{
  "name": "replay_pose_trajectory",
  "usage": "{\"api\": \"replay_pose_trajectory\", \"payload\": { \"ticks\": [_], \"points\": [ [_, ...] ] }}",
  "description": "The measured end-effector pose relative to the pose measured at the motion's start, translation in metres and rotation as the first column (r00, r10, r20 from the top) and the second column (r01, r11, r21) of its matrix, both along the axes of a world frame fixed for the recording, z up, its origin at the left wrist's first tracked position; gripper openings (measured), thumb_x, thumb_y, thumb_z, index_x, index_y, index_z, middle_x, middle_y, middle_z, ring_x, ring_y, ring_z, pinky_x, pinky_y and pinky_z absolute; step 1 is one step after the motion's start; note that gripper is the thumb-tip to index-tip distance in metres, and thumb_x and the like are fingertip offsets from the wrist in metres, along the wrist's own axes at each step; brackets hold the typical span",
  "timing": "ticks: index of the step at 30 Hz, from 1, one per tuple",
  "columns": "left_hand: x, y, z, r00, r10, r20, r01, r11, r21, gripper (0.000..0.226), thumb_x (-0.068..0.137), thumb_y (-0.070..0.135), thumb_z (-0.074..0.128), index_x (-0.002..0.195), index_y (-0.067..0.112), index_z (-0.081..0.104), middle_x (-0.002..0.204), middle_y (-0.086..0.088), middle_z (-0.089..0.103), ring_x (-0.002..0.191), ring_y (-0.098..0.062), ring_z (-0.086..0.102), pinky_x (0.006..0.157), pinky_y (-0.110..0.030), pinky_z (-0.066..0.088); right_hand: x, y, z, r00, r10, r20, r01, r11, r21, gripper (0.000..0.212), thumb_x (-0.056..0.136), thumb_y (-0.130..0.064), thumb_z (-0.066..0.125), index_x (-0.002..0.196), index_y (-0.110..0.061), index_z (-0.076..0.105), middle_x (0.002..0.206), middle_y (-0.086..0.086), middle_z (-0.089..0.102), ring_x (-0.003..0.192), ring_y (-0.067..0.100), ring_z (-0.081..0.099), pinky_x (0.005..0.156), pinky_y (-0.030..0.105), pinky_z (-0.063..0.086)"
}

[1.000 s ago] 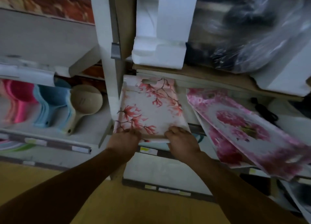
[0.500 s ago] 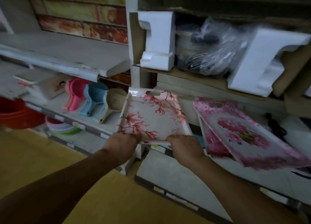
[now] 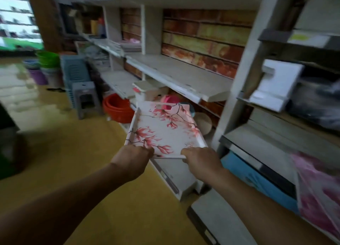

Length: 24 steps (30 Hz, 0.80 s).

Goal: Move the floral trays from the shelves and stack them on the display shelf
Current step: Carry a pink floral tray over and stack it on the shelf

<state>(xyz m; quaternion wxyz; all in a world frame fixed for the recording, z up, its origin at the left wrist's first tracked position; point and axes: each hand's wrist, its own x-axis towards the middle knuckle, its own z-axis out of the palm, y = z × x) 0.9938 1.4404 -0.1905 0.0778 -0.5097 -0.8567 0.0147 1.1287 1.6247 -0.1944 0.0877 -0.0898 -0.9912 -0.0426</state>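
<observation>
Item: floral tray (image 3: 163, 130), rigid, likely light, slick-faced. Held level in mid-air before the shelves; left hand (image 3: 131, 161) and right hand (image 3: 201, 160) fingers clamped on near rim. Far handle slot offers an alternative hold.

Red tubs (image 3: 117, 107) and a grey stool (image 3: 86, 99) are set on the yellow floor (image 3: 92, 171); a pink tray (image 3: 320, 198) is leaned on the shelves (image 3: 184, 73)

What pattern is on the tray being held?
Pink-red flowers on dark branches over white, on the tray; head view.
</observation>
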Motion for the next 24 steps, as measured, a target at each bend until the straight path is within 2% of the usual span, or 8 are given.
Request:
{"api": "replay_pose_trajectory", "payload": {
  "ticks": [4,10,13,17,24],
  "points": [
    [-0.031,-0.043,0.011,0.992,0.125,-0.030,-0.124,0.992,0.026,0.027,0.097,0.013,0.034,0.115,0.023,0.050,0.107,-0.002,0.068,0.087,-0.024,0.067,0.060,-0.030,0.040,-0.058,-0.028,0.010,0.994,0.105,-0.008,-0.105,0.993,0.045,0.006,0.094,-0.019,0.050,0.094,-0.021,0.056,0.088,0.005,0.067,0.075,0.028,0.062,0.054,0.031,0.038],
    [-0.102,-0.095,0.013,0.964,0.262,-0.039,-0.260,0.964,0.047,0.025,0.098,0.014,0.035,0.117,0.022,0.049,0.103,0.000,0.068,0.084,-0.022,0.067,0.061,-0.032,0.047,-0.152,-0.069,0.019,0.974,0.227,-0.020,-0.225,0.971,0.080,0.005,0.095,-0.021,0.051,0.091,-0.020,0.054,0.087,0.005,0.066,0.076,0.030,0.062,0.055,0.032,0.032],
    [-0.141,-0.113,0.012,0.952,0.303,-0.050,-0.300,0.952,0.059,0.025,0.098,0.016,0.035,0.118,0.023,0.049,0.104,0.000,0.069,0.084,-0.020,0.067,0.062,-0.032,0.048,-0.198,-0.083,0.018,0.963,0.270,-0.022,-0.267,0.959,0.094,0.006,0.095,-0.022,0.052,0.091,-0.021,0.055,0.086,0.004,0.067,0.074,0.030,0.063,0.055,0.032,0.037],
    [-0.192,-0.129,0.010,0.938,0.343,-0.057,-0.339,0.938,0.070,0.026,0.098,0.015,0.037,0.119,0.024,0.049,0.100,0.001,0.069,0.080,-0.019,0.067,0.062,-0.032,0.053,-0.256,-0.096,0.021,0.954,0.299,-0.030,-0.293,0.948,0.124,0.006,0.095,-0.023,0.051,0.094,-0.021,0.056,0.087,0.004,0.067,0.075,0.029,0.064,0.054,0.031,0.034],
    [-0.266,-0.151,0.021,0.921,0.377,-0.101,-0.369,0.925,0.087,0.027,0.096,0.013,0.035,0.115,0.024,0.050,0.104,0.000,0.068,0.087,-0.022,0.067,0.058,-0.030,0.042,-0.338,-0.115,0.032,0.938,0.345,-0.044,-0.335,0.930,0.149,0.006,0.096,-0.024,0.051,0.096,-0.022,0.056,0.089,0.003,0.068,0.076,0.030,0.063,0.055,0.031,0.033]
  ]
}}
